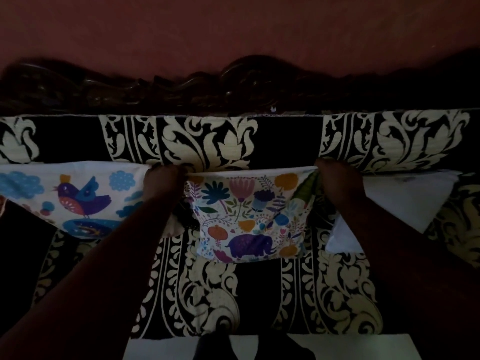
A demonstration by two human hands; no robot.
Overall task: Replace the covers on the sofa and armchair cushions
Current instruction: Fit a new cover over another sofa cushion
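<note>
A white cushion with flowers and a purple elephant [249, 216] leans against the sofa back in the middle of the view. My left hand [162, 179] grips its top left corner and my right hand [335, 178] grips its top right corner. To the left lies a second cushion with a purple bird and blue clouds [75, 201]. A plain white cushion [405, 198] lies to the right, partly behind my right forearm.
The sofa [298, 289] has a black-and-cream leaf-patterned seat and back [218, 141], with a dark carved wooden top rail [155, 92] against a reddish wall. White floor [389, 346] shows at the bottom. The room is dim.
</note>
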